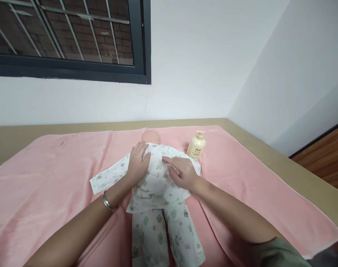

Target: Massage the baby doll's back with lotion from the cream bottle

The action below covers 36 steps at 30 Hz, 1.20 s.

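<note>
A doll lies on the pink blanket, its smooth, rounded head [151, 137] showing at the far end with no face visible. It is dressed in a white long-sleeved top [151, 188] and matching trousers [151, 233], both printed with small green figures. My left hand [137, 163] rests flat on the top's left shoulder area, fingers stretched forward. On the right side of the top is my right hand [182, 172], index finger extended over the cloth and thumb apart below it; its other fingers are partly hidden. A silver bracelet [109, 202] circles my left wrist.
A pale yellow pump bottle [196, 145] stands just beyond the doll's right sleeve. The pink blanket [46, 193] covers most of a tan surface [269, 159]. Behind are a white wall [191, 74] and a dark-framed window [142, 70] with bars.
</note>
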Tool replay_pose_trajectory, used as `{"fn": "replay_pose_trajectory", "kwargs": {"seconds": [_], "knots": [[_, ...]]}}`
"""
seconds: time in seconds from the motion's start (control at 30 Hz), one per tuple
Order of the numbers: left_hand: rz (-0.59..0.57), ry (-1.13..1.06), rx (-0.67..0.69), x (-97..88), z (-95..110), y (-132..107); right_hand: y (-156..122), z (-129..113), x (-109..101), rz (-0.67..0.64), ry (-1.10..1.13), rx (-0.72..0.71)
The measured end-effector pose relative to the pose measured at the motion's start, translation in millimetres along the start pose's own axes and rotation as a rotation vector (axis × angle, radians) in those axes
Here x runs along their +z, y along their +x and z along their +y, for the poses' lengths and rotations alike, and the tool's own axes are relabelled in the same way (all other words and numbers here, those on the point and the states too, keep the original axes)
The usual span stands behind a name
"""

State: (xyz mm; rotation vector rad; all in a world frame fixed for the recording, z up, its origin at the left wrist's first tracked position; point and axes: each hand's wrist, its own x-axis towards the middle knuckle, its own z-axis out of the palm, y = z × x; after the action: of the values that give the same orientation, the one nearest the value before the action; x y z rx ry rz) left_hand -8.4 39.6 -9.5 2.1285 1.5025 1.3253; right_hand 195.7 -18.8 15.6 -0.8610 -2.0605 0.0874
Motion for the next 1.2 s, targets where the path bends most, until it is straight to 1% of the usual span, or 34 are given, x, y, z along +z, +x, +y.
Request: {"fn": "replay_pose_trajectory", "kwargs": {"seconds": [0.07, 0.1, 0.13, 0.17, 0.23, 0.33, 0.4, 0.47, 0.57, 0.63, 0.7, 0.83, 0.9, 0.93, 1.0, 1.07, 1.13, 1.17, 1.2], "knots": [[0.028, 0.002, -0.025, 1.1, 2.8, 12.8, 20.3, 0.6, 8.8, -0.004, -0.084, 0.168], [0.031, 0.011, -0.029, 3.2, 4.6, 15.7, 30.6, 2.2, 15.7, -0.05, -0.121, 0.254], [0.017, 0.03, -0.028, 5.8, 6.4, 15.5, 40.0, 4.9, 23.4, -0.129, -0.156, 0.321], [-0.01, 0.059, -0.024, 8.5, 8.1, 12.0, 48.3, 8.5, 31.1, -0.206, -0.182, 0.36], [-0.081, 0.123, -0.018, 12.5, 11.2, -3.6, 60.1, 17.5, 43.6, -0.312, -0.213, 0.39], [-0.15, 0.188, 0.006, 10.2, 14.3, -32.8, 65.6, 28.4, 51.6, -0.34, -0.229, 0.416], [-0.194, 0.203, 0.028, 3.3, 15.7, -40.3, 61.7, 26.0, 52.5, -0.352, -0.239, 0.445], [-0.233, 0.187, 0.011, -4.5, 15.9, -31.1, 52.9, 12.5, 53.3, -0.37, -0.262, 0.422], [-0.275, 0.123, -0.103, -10.3, 12.8, -1.2, 37.8, -17.3, 54.8, -0.435, -0.353, 0.259], [-0.281, 0.095, -0.151, -9.0, 9.9, 9.8, 33.6, -27.9, 53.0, -0.493, -0.384, 0.179], [-0.249, 0.095, -0.138, -5.3, 7.6, 3.0, 38.0, -23.1, 46.7, -0.525, -0.37, 0.202], [-0.154, 0.113, -0.074, -1.5, 6.3, -43.8, 58.9, 11.6, 29.9, -0.585, -0.307, 0.4], [-0.141, 0.117, -0.065, -3.2, 7.5, -59.3, 62.6, 19.7, 28.0, -0.606, -0.293, 0.424], [-0.14, 0.117, -0.069, -4.1, 8.5, -61.1, 61.1, 18.3, 29.5, -0.591, -0.308, 0.415], [-0.143, 0.109, -0.092, -4.9, 10.8, -52.9, 52.8, 6.0, 35.8, -0.527, -0.38, 0.366], [-0.139, 0.086, -0.125, -3.4, 12.6, -36.3, 41.6, -11.5, 42.6, -0.498, -0.447, 0.265], [-0.129, 0.062, -0.147, -0.3, 13.1, -22.2, 34.0, -23.9, 45.6, -0.52, -0.467, 0.167], [-0.123, 0.058, -0.151, 1.4, 12.9, -18.7, 33.1, -26.0, 45.4, -0.535, -0.455, 0.146], [-0.114, 0.062, -0.153, 3.0, 12.5, -18.1, 34.3, -24.9, 44.2, -0.544, -0.436, 0.155]]}}
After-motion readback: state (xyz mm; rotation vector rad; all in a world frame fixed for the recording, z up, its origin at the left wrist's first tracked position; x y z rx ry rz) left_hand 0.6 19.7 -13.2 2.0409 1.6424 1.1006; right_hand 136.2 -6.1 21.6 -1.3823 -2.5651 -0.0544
